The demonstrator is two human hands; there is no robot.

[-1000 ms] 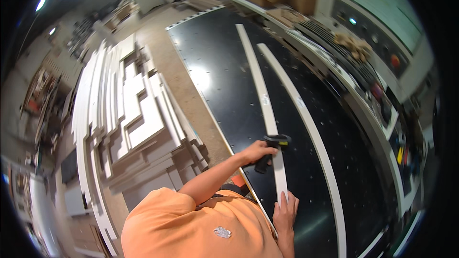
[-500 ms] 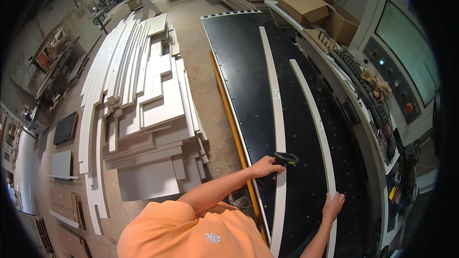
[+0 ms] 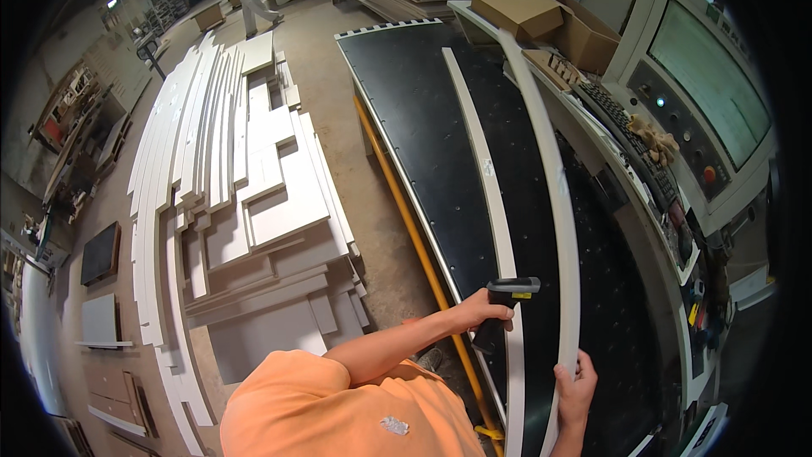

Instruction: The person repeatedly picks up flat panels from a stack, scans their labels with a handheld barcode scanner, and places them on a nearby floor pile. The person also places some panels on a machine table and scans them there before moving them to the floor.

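Note:
My left hand [image 3: 478,311] is closed round the grip of a black handheld barcode scanner [image 3: 513,288] with a yellow label. The scanner is over a long white strip of board [image 3: 485,165] lying on the black table [image 3: 406,110]. In my right hand [image 3: 576,382] is a second long white strip [image 3: 562,211], gripped near its close end, with fingers wrapped over the right edge. This strip looks raised above the black surface, its far end reaching up toward the cardboard boxes. A small pale label shows on each strip.
Stacked white boards [image 3: 279,195] stand on the floor to my left. A yellow rail [image 3: 406,203] follows the table's left side. To the right are a control panel [image 3: 702,85], a keyboard [image 3: 622,123], gloves [image 3: 651,137] and cardboard boxes [image 3: 520,10]. A person [image 3: 247,0] is far off.
The right-hand strip has come up off the table in my right hand, its far end now higher in view. My left hand has turned the scanner so its side shows. The whole view has shifted slightly.

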